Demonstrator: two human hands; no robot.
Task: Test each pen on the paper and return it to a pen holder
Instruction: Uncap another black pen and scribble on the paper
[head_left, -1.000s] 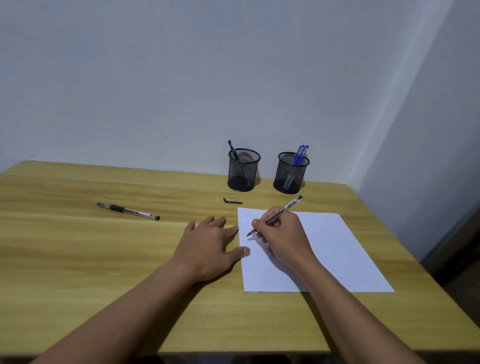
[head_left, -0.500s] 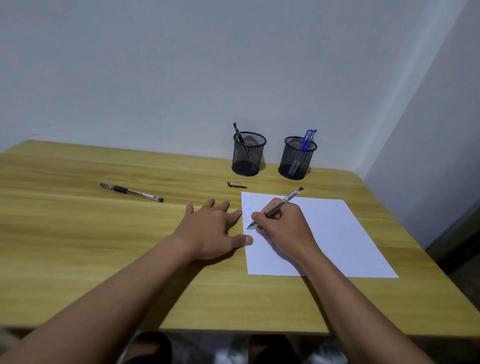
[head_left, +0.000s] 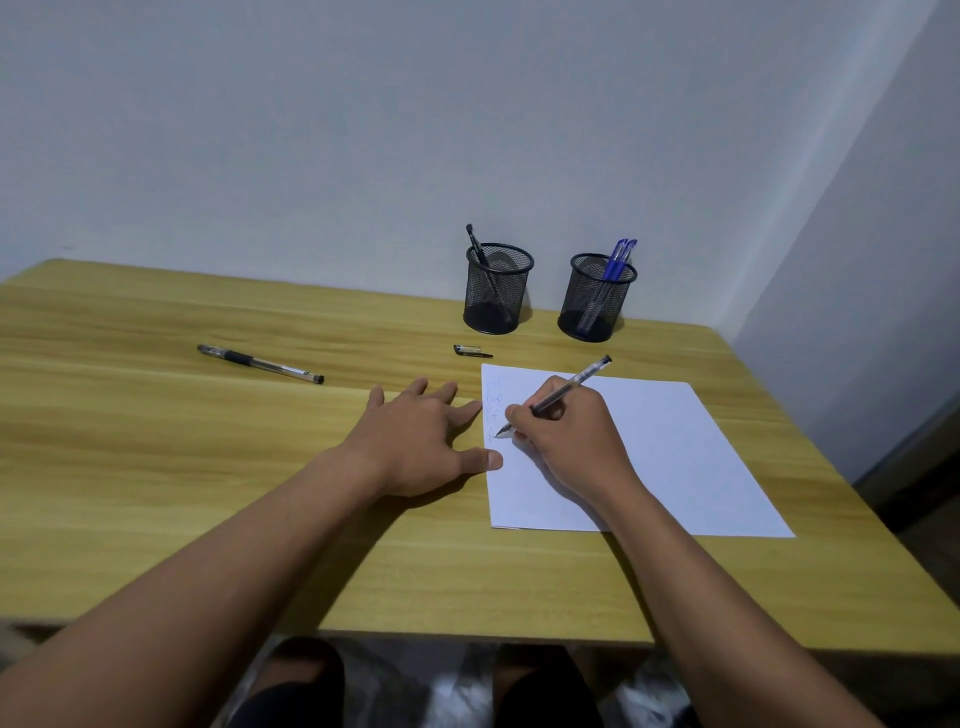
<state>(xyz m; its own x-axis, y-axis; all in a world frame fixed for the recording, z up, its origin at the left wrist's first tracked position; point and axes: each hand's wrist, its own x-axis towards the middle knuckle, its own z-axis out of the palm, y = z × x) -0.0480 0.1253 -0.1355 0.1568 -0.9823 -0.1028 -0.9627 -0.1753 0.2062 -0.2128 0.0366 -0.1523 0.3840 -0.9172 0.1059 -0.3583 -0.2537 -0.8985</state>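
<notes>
My right hand (head_left: 569, 436) grips an uncapped clear pen (head_left: 576, 382) with its tip on the white paper (head_left: 670, 457), near the sheet's left edge beside faint scribbles. Flat on the table lies my left hand (head_left: 418, 436), fingers spread, thumb touching the paper's left edge. A loose pen cap (head_left: 471, 351) lies just beyond the paper. Another capped black pen (head_left: 260, 364) rests on the table to the left. At the back stand two black mesh holders: the left holder (head_left: 497, 291) has one black pen, the right holder (head_left: 597, 299) has two blue pens.
The wooden table (head_left: 156, 467) meets a wall at the back and another on the right. Its front edge runs just above my knees.
The view has tilted down a little, so the table's front edge and my knees show. The pen tip has crept down the paper's left margin, adding marks. My left hand stays flat.
</notes>
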